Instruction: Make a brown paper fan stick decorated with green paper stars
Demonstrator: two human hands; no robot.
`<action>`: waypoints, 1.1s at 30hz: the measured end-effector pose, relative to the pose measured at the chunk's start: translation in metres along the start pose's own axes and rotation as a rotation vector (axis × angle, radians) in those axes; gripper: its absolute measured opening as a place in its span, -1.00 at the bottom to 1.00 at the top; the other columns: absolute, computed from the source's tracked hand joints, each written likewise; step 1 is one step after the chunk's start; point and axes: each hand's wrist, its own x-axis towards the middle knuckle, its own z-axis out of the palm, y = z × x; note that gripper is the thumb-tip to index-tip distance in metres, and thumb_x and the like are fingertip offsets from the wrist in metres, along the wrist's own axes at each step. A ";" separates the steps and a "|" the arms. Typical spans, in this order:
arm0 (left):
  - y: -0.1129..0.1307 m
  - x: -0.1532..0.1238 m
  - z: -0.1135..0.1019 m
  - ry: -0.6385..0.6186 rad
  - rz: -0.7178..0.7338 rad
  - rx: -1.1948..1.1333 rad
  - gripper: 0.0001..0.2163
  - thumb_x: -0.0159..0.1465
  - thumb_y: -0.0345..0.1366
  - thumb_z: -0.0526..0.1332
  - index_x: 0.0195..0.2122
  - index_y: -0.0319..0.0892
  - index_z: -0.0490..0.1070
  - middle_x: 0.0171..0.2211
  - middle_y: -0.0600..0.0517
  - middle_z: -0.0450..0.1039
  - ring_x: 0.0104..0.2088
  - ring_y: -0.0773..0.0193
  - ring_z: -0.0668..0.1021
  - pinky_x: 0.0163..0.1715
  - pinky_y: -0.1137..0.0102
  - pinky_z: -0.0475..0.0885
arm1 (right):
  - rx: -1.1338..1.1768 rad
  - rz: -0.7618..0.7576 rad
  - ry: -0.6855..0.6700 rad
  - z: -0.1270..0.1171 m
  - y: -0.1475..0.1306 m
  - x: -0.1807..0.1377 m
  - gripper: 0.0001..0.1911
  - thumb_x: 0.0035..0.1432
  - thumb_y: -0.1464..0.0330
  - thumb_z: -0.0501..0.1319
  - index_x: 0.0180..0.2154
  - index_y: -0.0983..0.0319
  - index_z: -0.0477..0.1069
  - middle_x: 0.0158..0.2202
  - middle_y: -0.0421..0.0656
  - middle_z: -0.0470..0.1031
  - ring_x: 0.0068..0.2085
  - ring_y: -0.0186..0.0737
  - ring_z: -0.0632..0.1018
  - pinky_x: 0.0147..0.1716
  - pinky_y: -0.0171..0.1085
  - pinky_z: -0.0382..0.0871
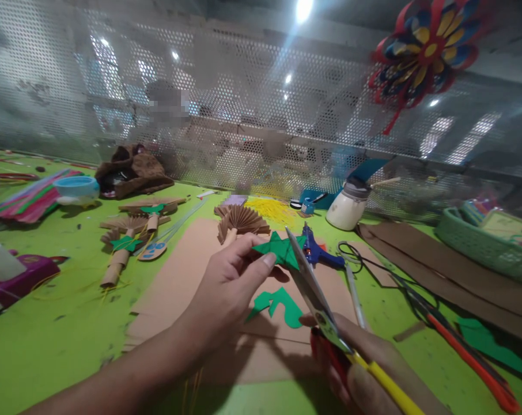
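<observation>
Over flat brown card, the left hand pinches a pointed green cutout; the right hand grips metal scissors.

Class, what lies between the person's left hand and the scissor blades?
A pointed green piece lies between the left hand and the scissors, as the head view shows.
</observation>
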 end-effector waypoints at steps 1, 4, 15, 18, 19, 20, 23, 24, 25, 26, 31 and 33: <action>0.000 0.000 0.000 -0.002 0.003 0.003 -0.95 0.19 -0.34 0.21 -0.35 -0.20 0.40 -0.39 0.05 0.44 -0.34 0.27 0.51 -0.24 0.35 0.40 | -0.002 -0.008 -0.003 0.000 0.001 0.000 -0.29 -0.03 -0.23 0.01 -0.16 0.22 0.42 -0.52 -0.17 0.25 -0.53 -0.29 0.27 -0.58 -0.32 0.13; -0.001 -0.001 0.000 -0.008 0.006 0.006 -0.95 0.20 -0.34 0.19 -0.33 -0.19 0.40 -0.37 0.05 0.43 -0.33 0.28 0.51 -0.23 0.35 0.40 | -0.003 0.005 -0.008 0.001 0.003 0.000 -0.27 -0.03 -0.23 0.00 -0.15 0.23 0.42 -0.52 -0.18 0.22 -0.53 -0.30 0.25 -0.59 -0.33 0.11; 0.001 -0.002 0.002 -0.007 0.027 0.029 -0.96 0.22 -0.35 0.18 -0.34 -0.20 0.38 -0.37 0.05 0.43 -0.34 0.29 0.52 -0.25 0.38 0.40 | 0.020 0.002 -0.007 0.001 0.004 0.001 -0.29 -0.03 -0.21 0.03 -0.12 0.22 0.41 -0.51 -0.17 0.25 -0.53 -0.29 0.25 -0.60 -0.34 0.10; 0.001 -0.003 0.003 -0.001 0.034 0.046 -0.96 0.24 -0.37 0.16 -0.33 -0.20 0.38 -0.38 0.06 0.43 -0.35 0.31 0.51 -0.26 0.41 0.40 | 0.023 -0.014 -0.012 0.002 0.004 0.000 -0.30 0.00 -0.20 0.02 -0.11 0.22 0.40 -0.52 -0.19 0.25 -0.54 -0.32 0.23 -0.61 -0.35 0.05; 0.002 -0.003 0.003 0.000 0.035 0.050 -0.96 0.24 -0.37 0.16 -0.33 -0.20 0.38 -0.39 0.06 0.43 -0.35 0.32 0.51 -0.26 0.41 0.40 | 0.027 -0.015 -0.013 0.002 0.004 -0.001 -0.30 0.00 -0.20 0.02 -0.10 0.22 0.39 -0.52 -0.19 0.25 -0.54 -0.33 0.22 -0.62 -0.35 0.04; 0.002 -0.003 0.003 0.003 0.036 0.054 -0.95 0.24 -0.38 0.15 -0.33 -0.20 0.38 -0.39 0.06 0.44 -0.35 0.32 0.51 -0.27 0.42 0.40 | 0.031 -0.012 -0.015 0.002 0.004 -0.001 -0.31 0.01 -0.19 0.02 -0.10 0.22 0.38 -0.52 -0.19 0.25 -0.55 -0.34 0.22 -0.63 -0.36 0.02; 0.003 -0.002 0.002 0.009 0.029 0.057 -0.95 0.24 -0.37 0.16 -0.31 -0.20 0.39 -0.37 0.05 0.45 -0.35 0.32 0.52 -0.27 0.42 0.40 | 0.039 -0.013 -0.012 0.002 0.004 -0.001 -0.33 0.02 -0.18 0.03 -0.09 0.21 0.38 -0.52 -0.21 0.23 -0.55 -0.35 0.21 -0.64 -0.37 0.02; 0.003 -0.002 0.002 0.005 0.025 0.053 -0.95 0.23 -0.36 0.16 -0.31 -0.20 0.40 -0.36 0.05 0.46 -0.35 0.31 0.52 -0.27 0.41 0.41 | 0.037 -0.017 -0.010 0.002 0.004 -0.001 -0.33 0.02 -0.18 0.03 -0.10 0.21 0.38 -0.53 -0.21 0.22 -0.55 -0.35 0.21 -0.63 -0.37 0.04; 0.002 -0.001 0.001 0.001 0.021 0.045 -0.94 0.23 -0.36 0.17 -0.30 -0.20 0.40 -0.35 0.04 0.47 -0.35 0.31 0.52 -0.27 0.41 0.41 | 0.035 -0.021 -0.009 0.002 0.004 0.000 -0.32 0.01 -0.19 0.03 -0.11 0.21 0.39 -0.53 -0.21 0.21 -0.54 -0.34 0.21 -0.62 -0.37 0.05; 0.002 -0.001 0.001 -0.004 0.019 0.036 -0.94 0.23 -0.36 0.17 -0.29 -0.20 0.41 -0.34 0.04 0.47 -0.35 0.31 0.52 -0.27 0.40 0.41 | 0.034 -0.023 -0.009 0.002 0.004 0.000 -0.31 0.00 -0.20 0.02 -0.11 0.22 0.40 -0.52 -0.20 0.20 -0.53 -0.33 0.22 -0.60 -0.36 0.07; -0.001 -0.001 0.001 -0.018 0.012 0.006 -0.92 0.23 -0.34 0.18 -0.28 -0.19 0.43 -0.32 0.03 0.48 -0.33 0.29 0.52 -0.24 0.37 0.41 | 0.039 0.005 -0.036 0.002 0.004 0.001 -0.29 -0.01 -0.21 0.02 -0.11 0.22 0.39 -0.52 -0.21 0.17 -0.53 -0.32 0.20 -0.61 -0.36 0.04; -0.001 -0.002 0.000 -0.020 0.014 -0.003 -0.92 0.23 -0.34 0.17 -0.28 -0.19 0.43 -0.31 0.03 0.48 -0.33 0.30 0.52 -0.22 0.36 0.41 | 0.042 0.003 -0.043 0.001 0.004 0.001 -0.30 0.00 -0.21 0.02 -0.11 0.22 0.38 -0.53 -0.22 0.16 -0.53 -0.33 0.18 -0.60 -0.36 0.04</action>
